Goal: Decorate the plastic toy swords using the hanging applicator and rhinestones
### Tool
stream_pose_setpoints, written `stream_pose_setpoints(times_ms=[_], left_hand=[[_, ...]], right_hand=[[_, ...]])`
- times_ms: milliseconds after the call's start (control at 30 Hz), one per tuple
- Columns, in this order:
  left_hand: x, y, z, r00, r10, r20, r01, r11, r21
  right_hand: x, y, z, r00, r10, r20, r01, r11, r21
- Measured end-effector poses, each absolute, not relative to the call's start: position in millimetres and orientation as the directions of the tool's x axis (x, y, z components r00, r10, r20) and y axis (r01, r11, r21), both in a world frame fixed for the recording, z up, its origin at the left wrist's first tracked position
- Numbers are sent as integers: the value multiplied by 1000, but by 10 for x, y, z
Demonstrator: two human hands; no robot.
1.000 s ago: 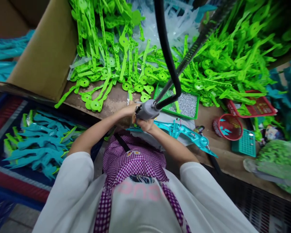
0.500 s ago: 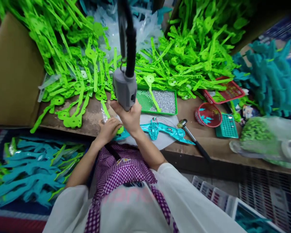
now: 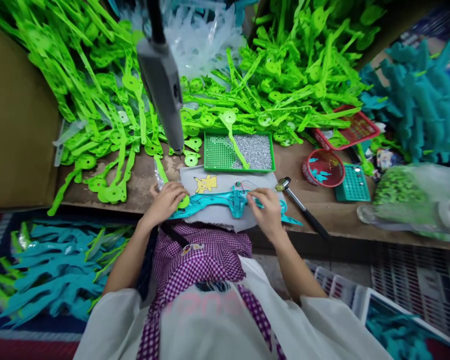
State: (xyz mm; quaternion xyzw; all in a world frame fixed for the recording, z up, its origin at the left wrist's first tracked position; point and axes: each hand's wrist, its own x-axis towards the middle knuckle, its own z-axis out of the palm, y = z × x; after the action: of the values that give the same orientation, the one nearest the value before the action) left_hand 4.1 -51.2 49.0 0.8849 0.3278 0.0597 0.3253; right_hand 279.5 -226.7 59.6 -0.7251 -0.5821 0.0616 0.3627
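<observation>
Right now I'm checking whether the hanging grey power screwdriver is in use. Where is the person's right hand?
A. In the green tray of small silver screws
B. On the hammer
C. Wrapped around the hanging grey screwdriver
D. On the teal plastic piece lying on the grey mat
D: the right hand rests on the teal plastic piece on the grey mat, while the grey screwdriver hangs free above the bench.

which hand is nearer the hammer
Right. The right hand rests on the teal part, just left of the hammer head; the left hand is at the part's far left end.
</observation>
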Motion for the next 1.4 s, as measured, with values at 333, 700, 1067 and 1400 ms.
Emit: stream_pose_setpoints(times_ms=[333, 700, 1067, 1400], left_hand=[[-29, -375, 516, 792, 593, -145, 536, -562, 630], [-2, -370, 490, 789, 598, -143, 558, -598, 575], [80, -685, 657, 714, 698, 56, 641, -684, 348], [1608, -1422, 1004, 975, 215, 56, 148, -817, 558]], right_hand=[[3094, -2120, 230, 585, 804, 105, 695, -430, -576], [2961, -2430, 428, 866, 407, 289, 492, -601, -630], [3447, -3082, 827, 665, 743, 79, 588, -455, -668], [3092, -3143, 1237, 395, 916, 68, 711, -258, -655]])
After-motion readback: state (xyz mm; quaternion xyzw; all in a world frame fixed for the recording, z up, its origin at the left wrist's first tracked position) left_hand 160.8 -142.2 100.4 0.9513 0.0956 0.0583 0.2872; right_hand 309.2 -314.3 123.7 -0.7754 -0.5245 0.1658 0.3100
